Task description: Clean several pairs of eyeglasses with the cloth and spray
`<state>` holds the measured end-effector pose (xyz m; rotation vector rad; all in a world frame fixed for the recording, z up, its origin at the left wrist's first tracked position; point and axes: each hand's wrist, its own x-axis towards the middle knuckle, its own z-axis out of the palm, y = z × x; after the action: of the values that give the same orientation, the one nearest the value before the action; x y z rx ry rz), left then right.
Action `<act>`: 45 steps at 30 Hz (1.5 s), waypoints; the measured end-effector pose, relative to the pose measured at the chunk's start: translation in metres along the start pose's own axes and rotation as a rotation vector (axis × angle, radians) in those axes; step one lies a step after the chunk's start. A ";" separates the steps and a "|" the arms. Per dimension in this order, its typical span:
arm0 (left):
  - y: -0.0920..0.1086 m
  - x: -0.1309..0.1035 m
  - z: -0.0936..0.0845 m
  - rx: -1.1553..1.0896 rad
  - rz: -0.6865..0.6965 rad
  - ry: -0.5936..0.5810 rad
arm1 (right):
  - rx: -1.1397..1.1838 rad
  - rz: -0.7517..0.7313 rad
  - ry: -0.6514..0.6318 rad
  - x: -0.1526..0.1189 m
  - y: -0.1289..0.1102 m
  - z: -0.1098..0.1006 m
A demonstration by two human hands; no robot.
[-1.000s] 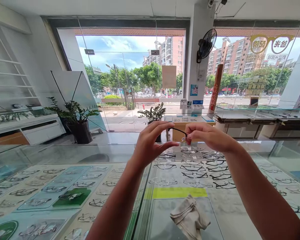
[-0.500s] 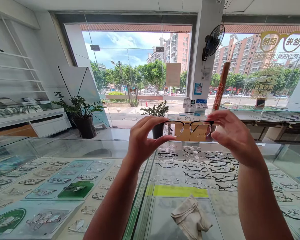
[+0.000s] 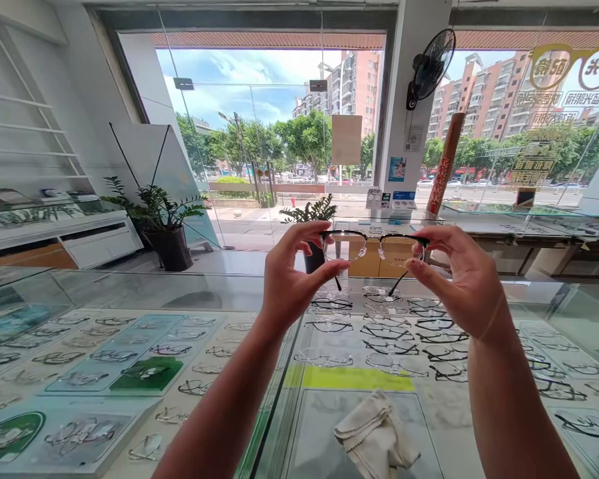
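Note:
A pair of glasses (image 3: pixel 373 237) with a dark upper rim and clear lenses is held up above the far edge of the glass counter. My left hand (image 3: pixel 299 273) pinches its left end between thumb and fingers. The right end is pinched by my right hand (image 3: pixel 462 276). Both temples hang down behind the lenses, their dark tips showing below. On the counter, nearer to me, lies a crumpled beige cloth (image 3: pixel 379 436) that neither hand touches.
Under the glass counter (image 3: pixel 274 412) lie rows of several eyeglass frames (image 3: pixel 389 331). Potted plants (image 3: pixel 172 226) stand beyond it, before a large window. A black fan (image 3: pixel 432 66) hangs on the pillar, and more display counters stand at the far right and left.
The glasses have tilted, and their temples now point downward below the lenses. Both hands have turned slightly with them. The camera view has shifted a little.

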<state>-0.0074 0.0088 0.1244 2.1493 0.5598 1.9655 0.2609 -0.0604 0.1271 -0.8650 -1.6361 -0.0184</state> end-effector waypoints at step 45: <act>0.003 -0.013 0.027 0.409 0.150 0.374 | -0.188 0.242 0.107 0.001 0.001 0.036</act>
<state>0.0195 0.0044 0.1106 2.0889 0.9586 2.5493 0.2307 -0.0428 0.1175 -1.1819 -1.4369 -0.0495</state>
